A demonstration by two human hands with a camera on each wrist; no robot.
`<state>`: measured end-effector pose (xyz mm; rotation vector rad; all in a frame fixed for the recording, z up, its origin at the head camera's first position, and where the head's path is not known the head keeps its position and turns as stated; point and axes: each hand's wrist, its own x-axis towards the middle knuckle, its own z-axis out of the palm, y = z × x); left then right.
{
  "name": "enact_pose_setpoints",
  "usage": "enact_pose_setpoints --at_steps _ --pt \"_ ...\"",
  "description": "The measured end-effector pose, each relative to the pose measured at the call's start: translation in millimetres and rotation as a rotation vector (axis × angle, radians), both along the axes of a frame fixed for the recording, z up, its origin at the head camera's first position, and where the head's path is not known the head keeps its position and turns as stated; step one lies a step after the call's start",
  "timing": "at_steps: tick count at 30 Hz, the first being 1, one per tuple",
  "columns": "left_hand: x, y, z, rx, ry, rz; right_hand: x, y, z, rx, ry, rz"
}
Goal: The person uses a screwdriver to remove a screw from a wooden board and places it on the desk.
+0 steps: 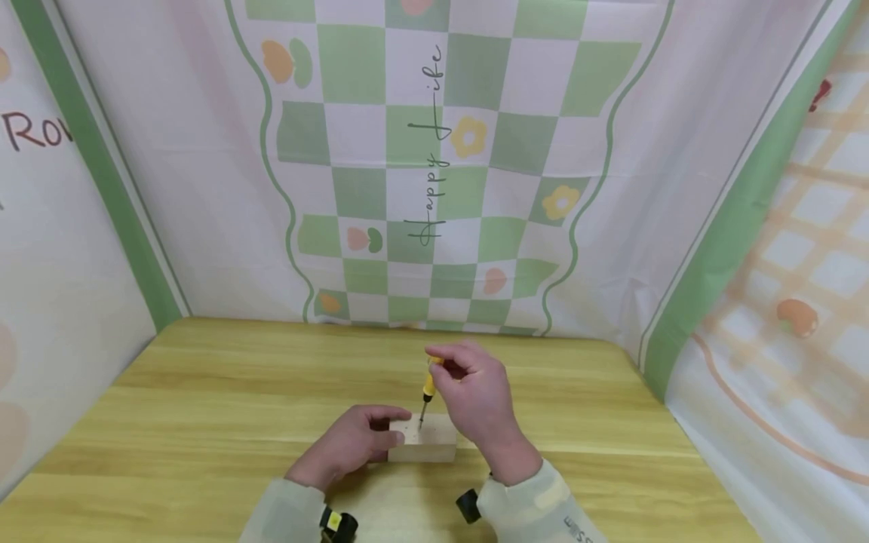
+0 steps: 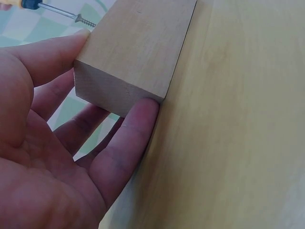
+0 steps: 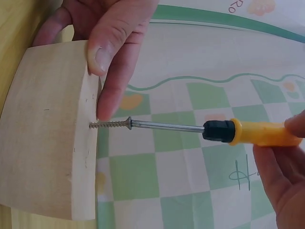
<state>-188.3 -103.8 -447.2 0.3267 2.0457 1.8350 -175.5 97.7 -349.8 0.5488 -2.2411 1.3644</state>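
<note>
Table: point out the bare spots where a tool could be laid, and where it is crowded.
Free: the table left of the left hand, the stretch right of the right hand, and the strip behind them to the backdrop. Crowded: front centre, where both hands meet at the block, screwdriver and screw.
</note>
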Motion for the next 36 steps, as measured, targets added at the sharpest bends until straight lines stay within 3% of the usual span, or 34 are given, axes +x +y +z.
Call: enact_pose_setpoints --at_steps 7,16,22,25,32,36 --pt "0.0 0.3 -1.7 0.022 -0.006 0.001 0.8 -0.4 -1.9 -0.022 -0.088 0.127" --pt "0.4 0.1 -2.6 0.004 0.001 -0.001 2.5 -1.9 -5.7 0.056 0.013 -0.056" --pt "0.3 0.9 -1.5 0.017 -0.005 0.005 1.4 -4.6 -3.9 0.089 0.113 -0.102" --pt "0.6 1.1 -0.6 0.017 -0.006 0.004 1.2 -4.1 -3.7 0.09 0.126 -0.083" --pt "1.2 0.7 1.1 0.015 -0.007 0.0 2.4 -1.4 -4.1 0.012 0.053 0.067" --pt "1.5 0.4 1.6 0.011 -0.007 -0.003 1.5 -1.7 -5.3 0.008 0.048 0.051"
